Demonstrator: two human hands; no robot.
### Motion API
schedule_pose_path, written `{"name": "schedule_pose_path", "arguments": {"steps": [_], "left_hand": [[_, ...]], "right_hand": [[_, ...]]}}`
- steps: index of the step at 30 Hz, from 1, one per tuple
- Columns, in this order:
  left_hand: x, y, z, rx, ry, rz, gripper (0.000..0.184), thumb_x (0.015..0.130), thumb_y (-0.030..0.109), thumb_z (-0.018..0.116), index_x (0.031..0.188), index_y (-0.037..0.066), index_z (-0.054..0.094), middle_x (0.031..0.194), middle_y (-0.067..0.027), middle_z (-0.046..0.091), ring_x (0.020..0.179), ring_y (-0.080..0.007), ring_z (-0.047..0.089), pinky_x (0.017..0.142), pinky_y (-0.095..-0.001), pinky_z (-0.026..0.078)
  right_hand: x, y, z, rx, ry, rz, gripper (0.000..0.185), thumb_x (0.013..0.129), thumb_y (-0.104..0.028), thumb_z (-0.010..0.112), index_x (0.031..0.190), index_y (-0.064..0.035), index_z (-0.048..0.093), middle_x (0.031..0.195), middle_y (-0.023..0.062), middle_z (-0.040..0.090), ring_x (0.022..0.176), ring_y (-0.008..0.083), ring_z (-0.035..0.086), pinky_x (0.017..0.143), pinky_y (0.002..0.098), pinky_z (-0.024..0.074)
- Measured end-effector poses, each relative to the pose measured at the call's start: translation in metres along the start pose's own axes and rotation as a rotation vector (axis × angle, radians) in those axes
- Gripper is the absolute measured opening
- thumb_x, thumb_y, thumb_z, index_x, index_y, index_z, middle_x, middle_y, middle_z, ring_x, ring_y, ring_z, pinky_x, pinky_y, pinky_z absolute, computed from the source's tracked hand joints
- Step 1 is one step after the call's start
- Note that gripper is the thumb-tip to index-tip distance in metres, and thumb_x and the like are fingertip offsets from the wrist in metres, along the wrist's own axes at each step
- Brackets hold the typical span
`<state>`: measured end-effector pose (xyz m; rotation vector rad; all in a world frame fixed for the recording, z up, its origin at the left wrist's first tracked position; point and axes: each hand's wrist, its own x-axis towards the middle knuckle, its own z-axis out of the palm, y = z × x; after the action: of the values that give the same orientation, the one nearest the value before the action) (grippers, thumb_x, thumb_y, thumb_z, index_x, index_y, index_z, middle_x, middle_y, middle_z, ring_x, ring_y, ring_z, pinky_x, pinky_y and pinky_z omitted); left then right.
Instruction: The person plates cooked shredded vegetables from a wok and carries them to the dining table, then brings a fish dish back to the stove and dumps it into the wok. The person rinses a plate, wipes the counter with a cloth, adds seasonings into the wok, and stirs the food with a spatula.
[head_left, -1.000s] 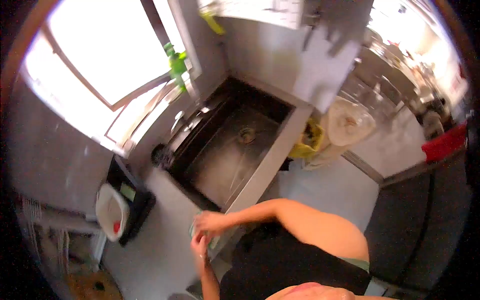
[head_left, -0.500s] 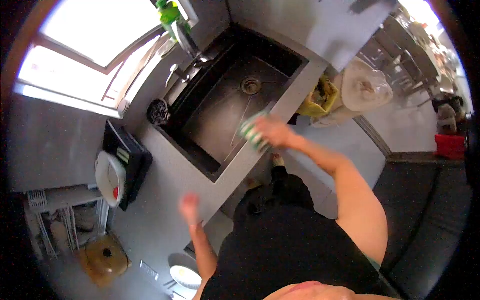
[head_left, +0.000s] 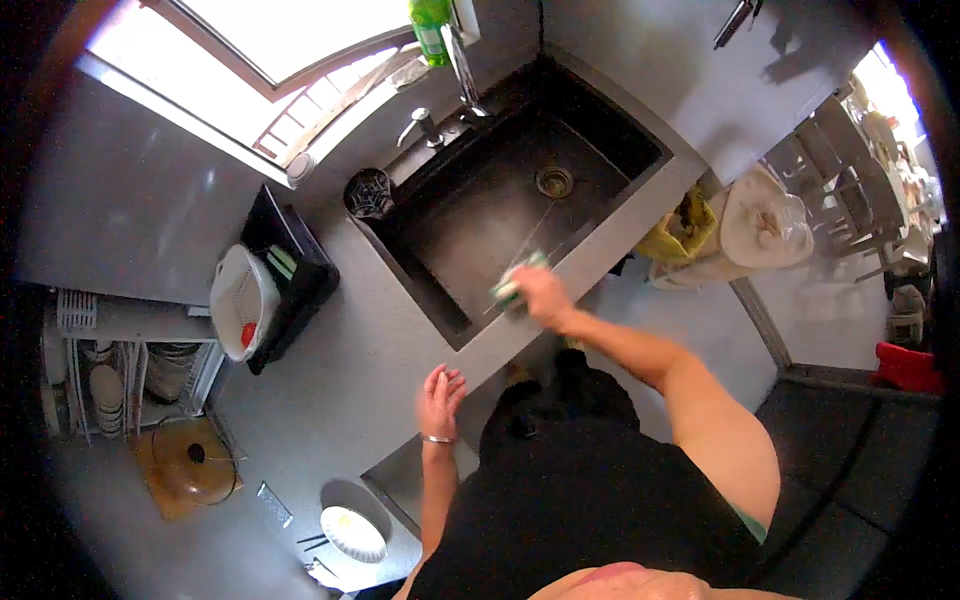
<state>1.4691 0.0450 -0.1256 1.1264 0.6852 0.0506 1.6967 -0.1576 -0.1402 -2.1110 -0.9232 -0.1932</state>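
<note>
My right hand grips a crumpled green-and-white striped cloth at the front rim of the dark sink. Part of the cloth hangs over the basin side; whether it touches the rim is hard to tell. To the left, my left hand hovers by the front edge of the grey counter, fingers apart and holding nothing, with a bracelet on its wrist.
A chrome faucet, a soap dispenser and a green bottle stand behind the sink. Left are a black rack, a white colander and a pot lid. A white fluted dish sits nearer. A yellow bag hangs at right.
The head view has shifted. My right hand has moved with the cloth along the sink's front rim toward its near left corner. My left hand has come slightly right, its fingers now clearer.
</note>
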Motion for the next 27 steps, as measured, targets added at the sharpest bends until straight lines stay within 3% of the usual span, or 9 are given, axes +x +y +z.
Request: {"name": "schedule_pose_path", "arguments": {"steps": [4,6,12,15,17,19,23,24,27], "left_hand": [[0.007,0.038,0.002,-0.205,0.001,0.025,0.04,0.088,0.029,0.052,0.119,0.004,0.046,0.112,-0.009,0.054,0.1,-0.0224,0.054,0.083,-0.0356,0.047],[0.011,0.051,-0.033,-0.347,0.143,0.068,0.035,0.084,0.024,0.056,0.112,0.002,0.052,0.108,-0.009,0.057,0.094,-0.0215,0.057,0.077,-0.0349,0.049],[0.008,0.09,-0.224,-0.259,0.564,0.183,0.048,0.08,0.02,0.063,0.119,-0.003,0.046,0.111,-0.0107,0.055,0.094,-0.0254,0.057,0.08,-0.0367,0.049],[0.014,0.076,-0.311,1.466,1.369,0.005,0.08,0.074,0.029,0.07,0.136,0.006,0.026,0.135,-0.0235,0.032,0.118,-0.0352,0.04,0.097,-0.0493,0.032],[-0.012,0.123,-0.225,1.678,1.293,0.235,0.073,0.072,0.021,0.069,0.132,0.002,0.033,0.129,-0.0231,0.039,0.114,-0.0348,0.043,0.095,-0.0443,0.035],[0.013,0.104,-0.183,1.547,1.145,0.389,0.063,0.074,0.017,0.068,0.126,-0.001,0.037,0.123,-0.021,0.046,0.114,-0.034,0.044,0.091,-0.0443,0.039],[0.065,0.043,0.01,1.144,0.082,0.314,0.04,0.068,0.007,0.063,0.106,-0.003,0.055,0.106,-0.0176,0.056,0.096,-0.0293,0.057,0.084,-0.0386,0.044],[0.042,0.036,0.084,0.937,-0.241,0.576,0.04,0.071,0.009,0.061,0.109,0.0,0.055,0.109,-0.0187,0.056,0.1,-0.0307,0.055,0.086,-0.0383,0.043],[-0.004,0.016,0.252,1.307,-1.043,0.847,0.044,0.081,0.022,0.06,0.12,0.005,0.049,0.106,-0.018,0.057,0.102,-0.0352,0.052,0.088,-0.0402,0.041]], "right_hand": [[0.026,-0.132,0.056,0.692,-0.352,-0.064,0.02,0.076,-0.01,0.053,0.093,-0.0029,0.059,0.095,0.0155,0.06,0.08,0.0311,0.058,0.068,0.0364,0.0472],[0.053,-0.195,0.038,0.24,-0.647,-0.386,0.024,0.075,-0.012,0.058,0.097,-0.0028,0.057,0.099,0.0155,0.059,0.084,0.0323,0.057,0.07,0.0359,0.0462],[0.024,-0.186,0.103,0.54,-0.381,-0.23,0.03,0.08,-0.008,0.054,0.109,-0.0019,0.052,0.115,0.0156,0.052,0.11,0.0311,0.047,0.093,0.0397,0.0387],[-0.001,-0.14,0.061,0.427,-0.432,-0.1,0.026,0.081,-0.007,0.052,0.106,-0.0013,0.053,0.113,0.0157,0.054,0.107,0.0318,0.048,0.089,0.0397,0.0407],[-0.022,-0.107,0.021,0.298,-0.554,0.049,0.024,0.083,-0.009,0.05,0.105,-0.0025,0.055,0.11,0.0143,0.056,0.105,0.0318,0.05,0.087,0.0397,0.042],[-0.055,-0.081,-0.02,0.179,-0.611,0.172,0.024,0.085,-0.012,0.048,0.106,-0.0041,0.056,0.107,0.0132,0.058,0.103,0.0315,0.051,0.085,0.0394,0.043],[-0.109,-0.055,-0.091,0.077,-0.497,0.304,0.025,0.086,-0.016,0.047,0.106,-0.0059,0.057,0.102,0.0135,0.06,0.097,0.032,0.054,0.081,0.0405,0.0441],[-0.125,-0.053,-0.109,0.057,-0.461,0.321,0.025,0.086,-0.016,0.047,0.106,-0.0062,0.057,0.102,0.0139,0.06,0.095,0.0322,0.055,0.08,0.0409,0.0443],[-0.172,-0.058,-0.175,0.042,-0.366,0.569,0.023,0.087,-0.019,0.047,0.104,-0.0084,0.057,0.1,0.0154,0.06,0.094,0.0336,0.055,0.077,0.0424,0.0436]]}}
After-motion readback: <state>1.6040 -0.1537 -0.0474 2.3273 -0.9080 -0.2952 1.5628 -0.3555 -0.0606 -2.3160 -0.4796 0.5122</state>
